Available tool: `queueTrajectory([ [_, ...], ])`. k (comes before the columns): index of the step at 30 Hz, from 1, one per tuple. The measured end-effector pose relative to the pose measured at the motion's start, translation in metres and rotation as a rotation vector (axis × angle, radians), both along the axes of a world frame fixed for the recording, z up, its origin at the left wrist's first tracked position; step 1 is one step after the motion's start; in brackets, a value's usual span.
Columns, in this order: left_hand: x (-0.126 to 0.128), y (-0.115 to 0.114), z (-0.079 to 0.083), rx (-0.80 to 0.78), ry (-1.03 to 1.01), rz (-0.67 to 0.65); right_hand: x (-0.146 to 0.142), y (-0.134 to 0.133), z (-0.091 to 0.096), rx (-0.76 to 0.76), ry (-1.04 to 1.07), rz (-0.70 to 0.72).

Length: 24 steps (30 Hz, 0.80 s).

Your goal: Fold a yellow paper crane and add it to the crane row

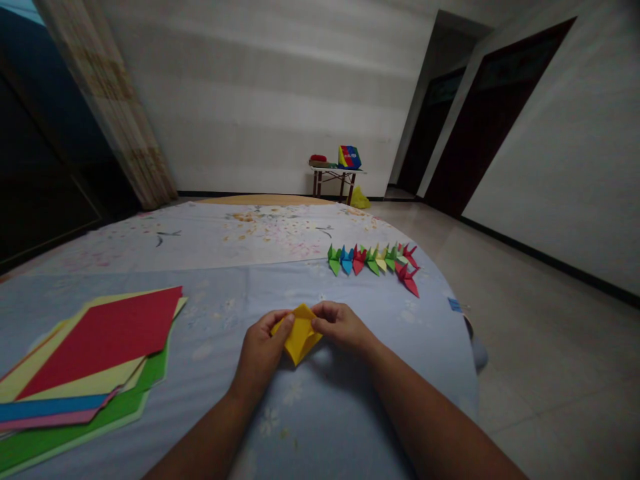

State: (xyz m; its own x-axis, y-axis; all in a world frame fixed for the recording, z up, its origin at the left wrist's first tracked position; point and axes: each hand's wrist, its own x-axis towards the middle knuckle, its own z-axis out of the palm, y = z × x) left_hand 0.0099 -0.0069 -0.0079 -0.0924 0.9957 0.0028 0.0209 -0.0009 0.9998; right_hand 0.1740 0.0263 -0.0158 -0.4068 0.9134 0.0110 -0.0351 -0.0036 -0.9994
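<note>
A piece of folded yellow origami paper (301, 337), roughly diamond-shaped, is held between my two hands over the middle of the table. My left hand (264, 343) pinches its left side, the thumb lying on the upper face. On the opposite side, my right hand (345, 327) grips the right edge between thumb and fingers. One flap at the lower right of the paper stands slightly raised. Beyond my right hand, several folded paper cranes (359, 260) in green, blue, red and pale yellow stand in a row, with a red crane (409, 278) at the near right end.
A stack of coloured paper sheets (110, 333), red on top, lies at the left. The round table wears a light blue floral cloth (210, 413). Against the far wall stands a small table (335, 171) with a colourful box (349, 157). Doors are at the right.
</note>
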Motion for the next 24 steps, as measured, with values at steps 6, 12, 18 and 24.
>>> queueTrajectory([
  [6,0.000,0.002,0.002,-0.059,-0.103,0.034,0.000,0.003,-0.001,0.061,0.087,-0.026],
  [12,-0.001,0.003,0.001,-0.059,-0.123,0.041,0.003,0.001,0.000,0.148,-0.001,-0.023],
  [18,-0.001,0.004,0.000,-0.048,-0.129,0.048,0.014,0.001,0.008,0.388,-0.212,0.073],
  [24,0.001,0.006,-0.004,-0.052,-0.154,0.036,0.023,0.002,0.014,0.556,-0.310,0.151],
])
